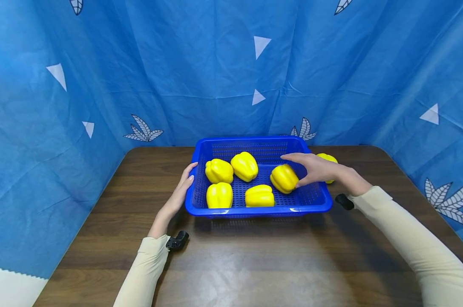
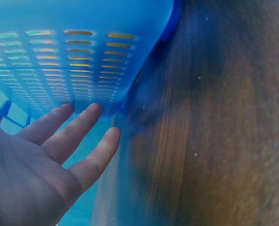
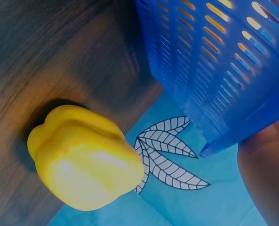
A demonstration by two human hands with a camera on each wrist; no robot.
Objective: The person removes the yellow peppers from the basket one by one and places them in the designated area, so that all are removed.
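A blue plastic basket (image 1: 254, 210) with slotted walls holds several yellow bell peppers (image 1: 244, 166). My left hand (image 1: 179, 194) rests at the basket's left rim, and in the left wrist view its fingers (image 2: 78, 129) extend straight along the outer wall. Over the right end of the basket reaches my right hand (image 1: 317, 167), thumb and fingers spread apart. Just beneath them lies the rightmost bell pepper (image 1: 283, 178), near the thumb tip. Another yellow bell pepper (image 3: 85, 157) sits on the table outside the basket's right wall, partly hidden by my right hand in the head view.
The basket stands toward the back of a brown wooden table (image 1: 239, 264). Behind and along both sides hangs a blue curtain (image 1: 216, 76) with white triangles and leaf prints. Black wrist devices (image 1: 177, 241) sit by both cream sleeves (image 1: 143, 273).
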